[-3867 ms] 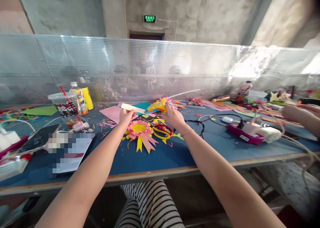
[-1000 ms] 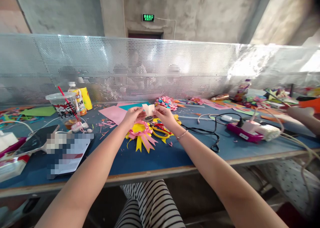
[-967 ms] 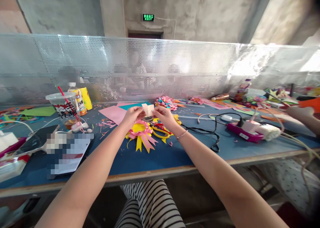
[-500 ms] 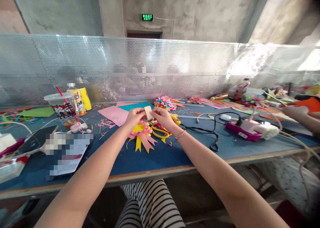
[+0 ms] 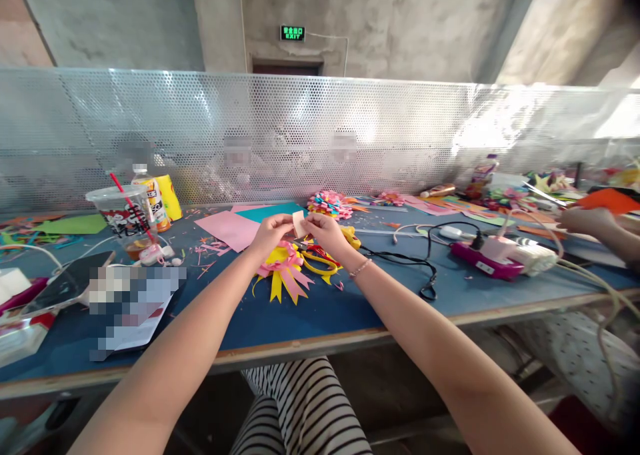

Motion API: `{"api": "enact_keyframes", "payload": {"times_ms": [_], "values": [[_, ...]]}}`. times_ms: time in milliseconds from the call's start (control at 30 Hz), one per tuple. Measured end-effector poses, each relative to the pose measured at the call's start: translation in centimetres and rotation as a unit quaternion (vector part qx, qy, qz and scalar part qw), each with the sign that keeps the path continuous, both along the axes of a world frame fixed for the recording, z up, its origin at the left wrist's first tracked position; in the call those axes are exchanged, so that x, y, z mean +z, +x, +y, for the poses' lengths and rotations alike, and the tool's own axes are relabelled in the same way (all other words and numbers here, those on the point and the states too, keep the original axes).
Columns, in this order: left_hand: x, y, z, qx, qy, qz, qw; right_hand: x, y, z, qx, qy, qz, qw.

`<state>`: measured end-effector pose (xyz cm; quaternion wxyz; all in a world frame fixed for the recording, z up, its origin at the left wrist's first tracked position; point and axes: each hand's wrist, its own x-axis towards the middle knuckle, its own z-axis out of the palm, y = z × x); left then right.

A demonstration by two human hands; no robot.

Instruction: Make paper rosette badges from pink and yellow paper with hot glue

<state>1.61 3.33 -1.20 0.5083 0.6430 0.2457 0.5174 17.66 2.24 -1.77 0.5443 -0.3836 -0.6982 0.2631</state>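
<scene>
Head view, with the pink-and-yellow paper rosette [image 5: 283,268] as landmark. I find the small cream paper piece [image 5: 299,224] raised just beyond the rosette, apparently clear of the bench [image 5: 310,318], between the left hand [image 5: 274,232] and the right hand [image 5: 324,232]. Each grip is nearly closed, thumb against fingers: the left pinches the near-left edge of the paper, the right its opposite side. The piece looks doubled over, though at this scale I cannot tell whether it is one fold or several. I judge it very light and thin, stiff enough to stand out from the fingertips without drooping, yet quick to crease and liable to tear if the two hands pull apart. Its surface seems matte, so slipping should be a minor concern; crushing is the greater one. The best hold, in my estimate, is a gentle pinch at the edges or flat across the fold, never at a loose corner. Just right of the rosette lies a yellow loop handle [image 5: 327,267]; farther right, partly behind the right hand, is a yellow tool body [image 5: 352,238]. Beyond the rosette sits a multicoloured paper pompom [image 5: 330,205], and beyond it to the left lies a pink paper sheet [image 5: 225,230], overlapping a teal sheet [image 5: 265,212].
</scene>
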Motion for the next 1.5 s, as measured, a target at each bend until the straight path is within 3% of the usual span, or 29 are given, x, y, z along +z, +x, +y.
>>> {"api": "enact_keyframes", "payload": {"times_ms": [267,467,667,933,1500], "values": [[-0.2,0.3,0.3,0.088,0.03,0.023,0.995,0.1,-0.4,-0.4,0.012,-0.038,0.027,0.999],[-0.3,0.3,0.2,0.118,0.054,0.045,0.991,0.0,-0.4,-0.2,-0.01,0.015,0.015,1.0],[0.1,0.5,-0.8,0.105,0.098,0.077,0.987,0.1,-0.5,-0.3,0.051,0.011,0.048,0.997],[0.0,0.7,-1.1,0.104,0.122,0.099,0.982,0.2,-0.7,-0.5,0.051,0.007,0.063,0.997],[0.1,0.7,-1.0,0.091,0.072,0.068,0.991,0.4,-0.4,-0.4,0.091,-0.032,0.112,0.989]]}}
